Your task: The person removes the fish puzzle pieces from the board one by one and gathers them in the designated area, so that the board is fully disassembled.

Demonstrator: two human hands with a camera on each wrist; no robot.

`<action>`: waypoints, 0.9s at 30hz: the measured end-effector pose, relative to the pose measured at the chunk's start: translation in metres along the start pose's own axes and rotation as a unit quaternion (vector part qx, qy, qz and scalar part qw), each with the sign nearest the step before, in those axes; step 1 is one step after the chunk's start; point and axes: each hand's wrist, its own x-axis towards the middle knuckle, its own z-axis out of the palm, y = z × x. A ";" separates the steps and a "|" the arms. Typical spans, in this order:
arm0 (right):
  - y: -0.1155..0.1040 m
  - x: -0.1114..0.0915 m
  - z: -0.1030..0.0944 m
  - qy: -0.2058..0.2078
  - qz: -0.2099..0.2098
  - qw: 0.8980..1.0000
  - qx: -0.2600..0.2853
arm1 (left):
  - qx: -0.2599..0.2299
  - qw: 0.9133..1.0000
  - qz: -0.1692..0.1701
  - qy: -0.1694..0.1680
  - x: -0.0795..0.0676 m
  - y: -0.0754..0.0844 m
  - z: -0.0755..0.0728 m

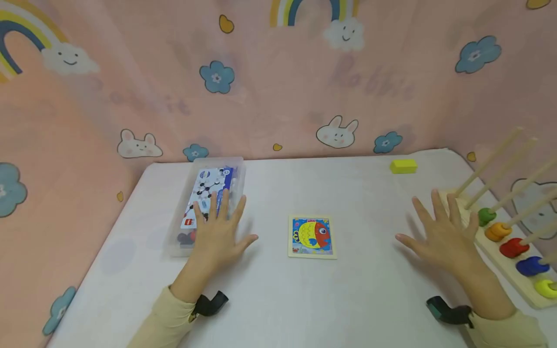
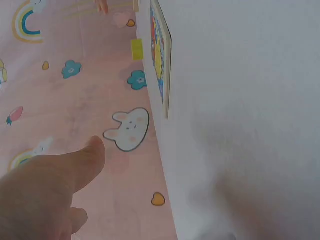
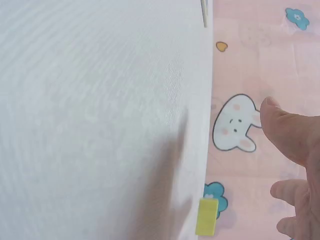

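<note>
In the head view, the fish puzzle [image 1: 310,237] lies flat on the white surface [image 1: 270,299]. At its nine o'clock, the left hand [image 1: 217,237] overlaps the clear box [image 1: 183,249]; contact cannot be told. At three, the right hand [image 1: 446,237] hangs just beside the peg board [image 1: 506,263]. Each grip is spread and holds nothing. Lowering the left fingers could jolt the box, since they overlap it; a rightward swing could knock the pegs, being so near.

In the left wrist view, the puzzle stands toward twelve, apart from the thumb [image 2: 87,162] at eight.

In the right wrist view, the yellow block [image 3: 207,217] sits toward five; a careless forward sweep might shove it.
</note>
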 end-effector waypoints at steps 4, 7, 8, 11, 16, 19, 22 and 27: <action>-0.009 0.006 -0.001 -0.003 -0.023 1.000 0.011 | 0.012 0.998 0.059 -0.002 0.009 0.021 0.003; -0.020 0.012 -0.002 0.007 -0.068 0.997 0.029 | -0.006 0.994 0.104 -0.018 0.016 0.036 0.008; -0.025 0.014 -0.002 0.009 -0.086 0.996 0.038 | -0.017 0.993 0.115 -0.026 0.019 0.040 0.011; -0.044 0.022 -0.002 0.013 -0.138 0.987 0.078 | -0.067 0.988 0.130 -0.052 0.027 0.052 0.018; -0.083 0.037 0.000 -0.051 -0.153 0.975 0.153 | -0.149 0.976 0.118 -0.106 0.048 0.063 0.033; -0.104 0.047 0.007 -0.079 -0.159 0.967 0.183 | -0.224 0.958 0.109 -0.140 0.059 0.066 0.041; -0.121 0.058 0.016 -0.097 -0.177 0.955 0.215 | -0.302 0.933 0.103 -0.164 0.066 0.069 0.047; -0.141 0.073 0.028 -0.147 -0.207 0.929 0.268 | -0.356 0.913 0.101 -0.171 0.069 0.069 0.057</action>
